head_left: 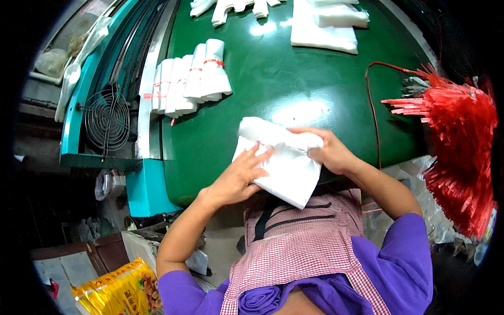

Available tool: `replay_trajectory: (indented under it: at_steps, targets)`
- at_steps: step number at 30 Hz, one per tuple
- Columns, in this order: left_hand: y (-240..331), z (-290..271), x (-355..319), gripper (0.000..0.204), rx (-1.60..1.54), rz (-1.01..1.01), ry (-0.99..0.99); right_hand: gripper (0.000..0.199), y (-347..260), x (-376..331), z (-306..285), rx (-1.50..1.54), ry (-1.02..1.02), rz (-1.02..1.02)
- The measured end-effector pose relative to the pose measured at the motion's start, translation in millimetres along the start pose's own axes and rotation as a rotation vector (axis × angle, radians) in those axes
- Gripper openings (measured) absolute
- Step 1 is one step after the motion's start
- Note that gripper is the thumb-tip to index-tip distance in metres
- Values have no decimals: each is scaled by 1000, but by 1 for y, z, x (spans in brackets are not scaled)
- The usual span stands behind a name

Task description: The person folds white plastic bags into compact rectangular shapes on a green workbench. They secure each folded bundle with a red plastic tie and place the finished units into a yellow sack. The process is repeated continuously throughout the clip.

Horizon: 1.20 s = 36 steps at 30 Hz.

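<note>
A stack of white plastic bags (291,170) lies at the near edge of the green table, its far end rolled or folded over and its near corner hanging past the edge. My right hand (332,151) grips the right end of the folded part, with the thumb pressed on top. My left hand (242,173) rests on the left side of the stack, fingers spread across the plastic. Several rolled bundles of white bags (176,86) tied with red strips lie together at the far left.
More white bags (323,37) lie at the back right, and others (236,8) at the far edge of the green table (252,79). A big bunch of red plastic strips (457,152) hangs at the right. Left of the table is a round wire guard (107,121); a yellow package (123,291) sits lower left.
</note>
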<state>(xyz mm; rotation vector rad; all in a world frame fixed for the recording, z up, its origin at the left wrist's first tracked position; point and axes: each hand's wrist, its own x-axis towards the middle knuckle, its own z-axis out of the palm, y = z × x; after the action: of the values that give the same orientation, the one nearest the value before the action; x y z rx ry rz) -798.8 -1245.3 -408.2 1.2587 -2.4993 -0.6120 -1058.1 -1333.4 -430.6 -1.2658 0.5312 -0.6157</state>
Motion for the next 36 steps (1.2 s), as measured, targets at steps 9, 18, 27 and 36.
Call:
replay_trajectory:
  at_steps: [9,18,27,36]
  targets:
    - [15,-36,49,24,405,149,195,40,-12,28,-32,-1400,-517,-611]
    - [30,3,28,32,250,-117,-18,56,-53,-14,-8,-1012,-377,-13]
    - [22,-3,8,20,130,-324,188,37,-43,-15,5,-1207,-138,-27]
    - [10,9,49,41,-145,-281,175,50,-7,9,-37,-1139,506,-387]
